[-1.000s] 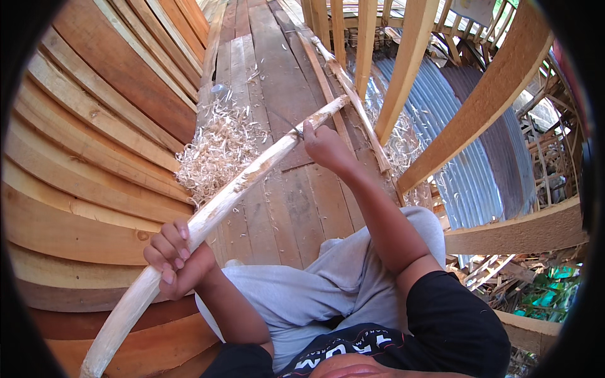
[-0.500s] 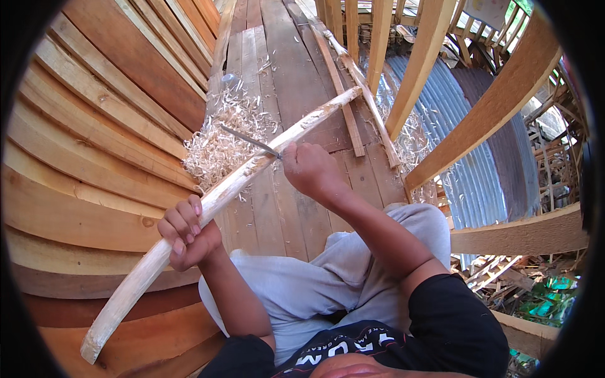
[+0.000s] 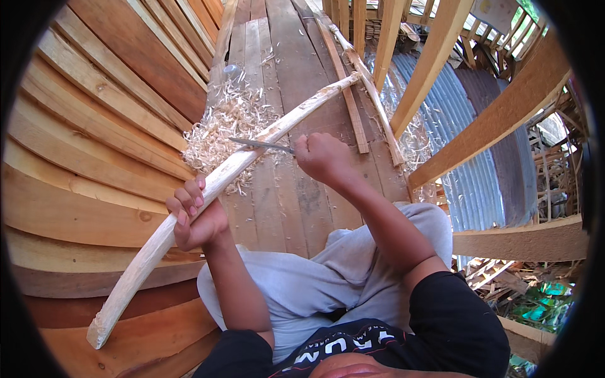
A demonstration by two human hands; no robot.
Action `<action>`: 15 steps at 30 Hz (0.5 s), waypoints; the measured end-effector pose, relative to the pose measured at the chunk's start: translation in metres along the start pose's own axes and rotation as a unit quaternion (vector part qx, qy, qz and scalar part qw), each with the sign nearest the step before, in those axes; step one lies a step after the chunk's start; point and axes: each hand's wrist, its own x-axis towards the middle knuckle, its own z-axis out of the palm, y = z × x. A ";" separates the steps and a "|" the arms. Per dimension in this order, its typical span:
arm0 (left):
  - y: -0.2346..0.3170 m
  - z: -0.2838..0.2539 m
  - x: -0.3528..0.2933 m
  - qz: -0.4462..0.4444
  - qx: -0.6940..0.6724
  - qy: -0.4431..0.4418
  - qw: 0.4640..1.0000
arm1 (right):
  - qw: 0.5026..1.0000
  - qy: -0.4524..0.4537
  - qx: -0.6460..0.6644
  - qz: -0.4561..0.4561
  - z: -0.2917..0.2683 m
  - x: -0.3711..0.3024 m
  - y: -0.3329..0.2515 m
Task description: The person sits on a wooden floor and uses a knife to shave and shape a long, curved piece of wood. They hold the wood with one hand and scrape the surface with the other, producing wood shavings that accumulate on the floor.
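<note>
1. The pale pole [image 3: 230, 169] is gripped along its near half by the left hand [image 3: 205, 223], fingers curled.
2. A knife [image 3: 261, 145] is held across it in the fisted right hand [image 3: 322, 157].
3. Wood shavings [image 3: 220, 126] are heaped beyond, on the plank floor [image 3: 296, 201].

Big white letters [image 3: 341, 345] and a row of small letters [image 3: 370, 329] are on the black shirt [image 3: 397, 343], bottom middle of the frame. A pale sheet [image 3: 498, 12], upper right, has marks [image 3: 501, 7] too blurry to read.
</note>
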 end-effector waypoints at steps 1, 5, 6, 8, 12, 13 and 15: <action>0.001 -0.002 0.002 0.002 -0.002 -0.021 1.000 | 1.000 0.008 -0.004 -0.001 -0.004 -0.002 -0.001; 0.000 0.002 0.009 0.000 0.011 -0.025 1.000 | 0.999 0.000 -0.008 0.032 -0.035 -0.008 -0.012; 0.001 0.005 0.010 -0.002 0.013 -0.028 1.000 | 0.999 -0.011 -0.007 0.049 -0.044 -0.008 -0.016; 0.010 0.009 0.009 -0.008 -0.001 -0.063 0.998 | 0.999 -0.027 -0.004 0.026 -0.049 -0.012 -0.019; 0.024 0.015 0.008 -0.012 -0.025 -0.123 0.992 | 0.999 -0.021 0.031 0.021 -0.038 -0.012 -0.013; 0.025 0.015 0.008 -0.009 -0.018 -0.121 0.992 | 0.999 -0.026 0.027 0.023 -0.036 -0.013 -0.013; 0.026 0.017 0.006 -0.016 -0.028 -0.120 0.992 | 0.999 -0.035 0.017 0.026 -0.036 -0.014 -0.014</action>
